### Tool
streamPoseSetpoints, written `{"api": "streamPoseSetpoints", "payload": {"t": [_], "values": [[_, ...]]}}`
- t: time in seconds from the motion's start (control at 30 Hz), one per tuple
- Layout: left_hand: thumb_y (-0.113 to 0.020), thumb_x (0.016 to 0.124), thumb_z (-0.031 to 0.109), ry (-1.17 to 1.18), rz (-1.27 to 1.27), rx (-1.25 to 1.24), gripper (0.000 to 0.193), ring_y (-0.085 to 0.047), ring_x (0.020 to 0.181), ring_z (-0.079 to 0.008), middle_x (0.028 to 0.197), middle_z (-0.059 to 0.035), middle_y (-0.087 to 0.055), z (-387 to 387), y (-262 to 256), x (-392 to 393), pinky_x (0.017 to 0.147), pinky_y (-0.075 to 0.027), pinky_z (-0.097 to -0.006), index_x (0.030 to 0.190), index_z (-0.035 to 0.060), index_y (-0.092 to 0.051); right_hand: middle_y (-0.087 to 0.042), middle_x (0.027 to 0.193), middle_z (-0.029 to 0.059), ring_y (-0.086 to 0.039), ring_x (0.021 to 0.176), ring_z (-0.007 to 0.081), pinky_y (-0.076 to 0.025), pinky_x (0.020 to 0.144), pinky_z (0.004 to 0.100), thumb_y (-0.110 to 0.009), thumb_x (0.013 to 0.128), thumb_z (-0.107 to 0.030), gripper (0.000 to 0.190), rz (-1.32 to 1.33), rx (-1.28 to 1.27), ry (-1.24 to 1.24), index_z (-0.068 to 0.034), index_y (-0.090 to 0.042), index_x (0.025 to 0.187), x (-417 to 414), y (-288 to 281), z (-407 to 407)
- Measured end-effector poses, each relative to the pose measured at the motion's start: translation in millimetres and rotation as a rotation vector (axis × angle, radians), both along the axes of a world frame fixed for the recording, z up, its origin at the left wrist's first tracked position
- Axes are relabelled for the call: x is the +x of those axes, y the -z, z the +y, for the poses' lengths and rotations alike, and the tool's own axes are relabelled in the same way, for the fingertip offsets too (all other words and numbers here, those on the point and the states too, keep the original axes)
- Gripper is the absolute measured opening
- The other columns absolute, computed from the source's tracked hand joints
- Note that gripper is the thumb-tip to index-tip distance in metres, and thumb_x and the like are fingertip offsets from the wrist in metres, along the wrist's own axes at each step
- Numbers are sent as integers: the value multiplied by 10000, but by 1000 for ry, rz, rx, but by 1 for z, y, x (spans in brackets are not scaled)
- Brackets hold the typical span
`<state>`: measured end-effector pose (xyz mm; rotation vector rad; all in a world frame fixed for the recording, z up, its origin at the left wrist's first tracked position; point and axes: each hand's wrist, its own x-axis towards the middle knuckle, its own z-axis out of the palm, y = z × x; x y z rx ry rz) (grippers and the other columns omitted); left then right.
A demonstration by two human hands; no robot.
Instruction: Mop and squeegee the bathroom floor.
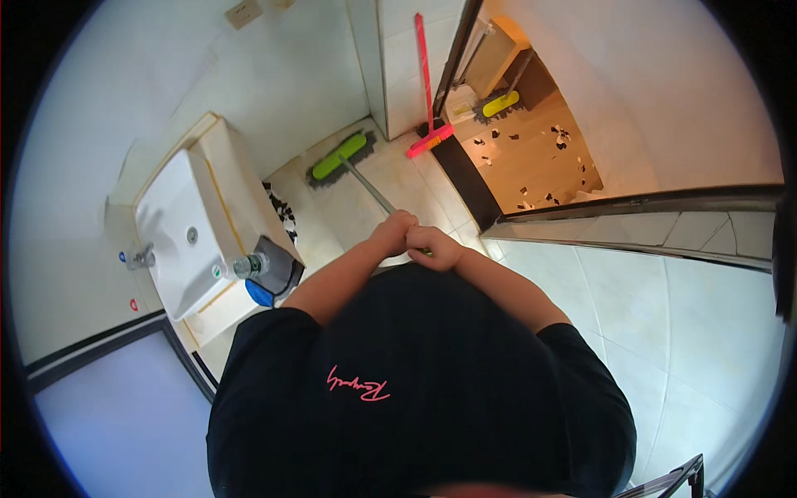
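Note:
Both my hands grip the handle [370, 188] of a green dust mop close to my body, one hand beside the other. My left hand [393, 233] and my right hand [436, 247] touch at the front of my dark shirt; which of them belongs to which arm follows from the camera's view from above. The mop's green head [339, 157] with its grey fringe lies flat on the tiled floor near the wall. The handle's end shows in green under my right hand.
At left, a white washbasin [187, 236] stands with a plastic bottle [250, 266] and a grey and blue cloth item [277, 274] at its counter's edge. A pink broom [429, 140] leans by the doorway. Beyond the dark threshold [467, 180], another mop [501, 104] and scattered black and white scraps [560, 137] are visible.

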<state>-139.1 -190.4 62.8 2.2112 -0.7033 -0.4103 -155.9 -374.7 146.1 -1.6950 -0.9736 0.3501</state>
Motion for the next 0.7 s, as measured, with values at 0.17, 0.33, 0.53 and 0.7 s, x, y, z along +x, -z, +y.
{"api": "streamPoseSetpoints", "payload": {"t": [0.17, 0.33, 0.53, 0.7], "values": [[-725, 724, 163, -65, -76, -211, 188, -612, 980, -369, 960, -138, -666, 31, -3, -12, 875, -490, -444, 878, 78, -657, -598, 775, 150, -592, 758, 351, -474, 675, 414, -654, 835, -61, 82, -42, -34, 85, -23, -593, 798, -8, 3, 37], [-756, 702, 162, 7, 65, -351, 218, -625, 977, -362, 965, -137, -663, 50, -81, -15, 857, -501, -437, 890, 94, -670, -600, 782, 136, -578, 747, 326, -480, 694, 382, -649, 843, -75, 92, 115, -57, 226, -27, -588, 794, -21, -70, 64], [-749, 684, 201, 141, 138, -214, 192, -669, 860, -385, 836, -161, -693, 60, -89, -23, 731, -531, -458, 845, 106, -706, -606, 810, 114, -572, 760, 275, -472, 707, 361, -633, 822, -70, 63, 183, 29, 214, -31, -588, 801, -43, -74, 77], [-740, 685, 207, 95, 60, -130, 176, -669, 865, -384, 820, -153, -695, 73, -53, -11, 746, -535, -455, 800, 87, -683, -585, 805, 127, -577, 772, 305, -471, 717, 380, -644, 817, -61, 70, 139, -30, 232, -38, -580, 802, -30, -28, 93]]}}
